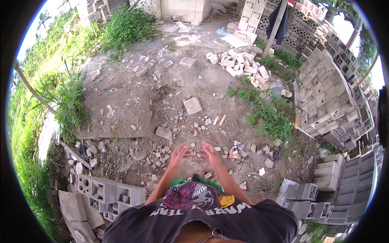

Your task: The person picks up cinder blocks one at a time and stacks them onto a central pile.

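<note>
My left hand (178, 153) and my right hand (209, 151) are held out in front of my body, a short gap between them. Both look empty, with loosely bent fingers slightly apart and a little blurred. The palms partly face each other. Below them lies rubble-strewn ground, and neither hand touches any of it. Just beyond the left hand is a broken grey block piece (164, 133). Farther ahead, a flat square block (192, 106) rests on the dirt.
Broken pale blocks (243, 67) are heaped at the far right. Tall stacks of hollow blocks (328, 93) line the right side. Grey hollow blocks (103, 190) stand at lower left, more (302, 192) at lower right. A concrete slab (117, 121) and green plants (269, 117) flank the dirt.
</note>
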`<action>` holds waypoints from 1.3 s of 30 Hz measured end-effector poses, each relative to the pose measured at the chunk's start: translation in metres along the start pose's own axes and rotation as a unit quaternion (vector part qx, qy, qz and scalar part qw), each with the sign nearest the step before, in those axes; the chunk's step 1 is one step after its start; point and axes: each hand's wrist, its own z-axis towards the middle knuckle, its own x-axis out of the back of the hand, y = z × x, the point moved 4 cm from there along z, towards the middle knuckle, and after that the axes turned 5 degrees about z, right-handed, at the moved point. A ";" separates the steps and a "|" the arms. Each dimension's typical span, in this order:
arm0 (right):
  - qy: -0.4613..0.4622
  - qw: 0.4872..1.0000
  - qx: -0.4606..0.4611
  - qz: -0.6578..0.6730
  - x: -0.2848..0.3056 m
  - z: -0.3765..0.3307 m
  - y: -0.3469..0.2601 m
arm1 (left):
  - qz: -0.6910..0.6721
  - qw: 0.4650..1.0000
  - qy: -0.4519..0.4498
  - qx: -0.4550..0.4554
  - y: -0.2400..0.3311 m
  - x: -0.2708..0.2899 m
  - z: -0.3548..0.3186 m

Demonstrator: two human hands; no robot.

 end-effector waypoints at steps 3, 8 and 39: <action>0.074 0.995 0.044 0.045 0.047 -0.019 -0.022 | 0.028 0.998 -0.054 -0.001 -0.001 -0.051 0.023; 0.210 0.968 0.085 0.111 0.119 -0.060 -0.030 | 0.041 0.984 -0.168 0.032 -0.019 -0.138 0.046; 0.639 0.662 0.239 0.311 0.328 -0.214 -0.056 | 0.244 0.709 -0.653 0.105 -0.052 -0.554 0.079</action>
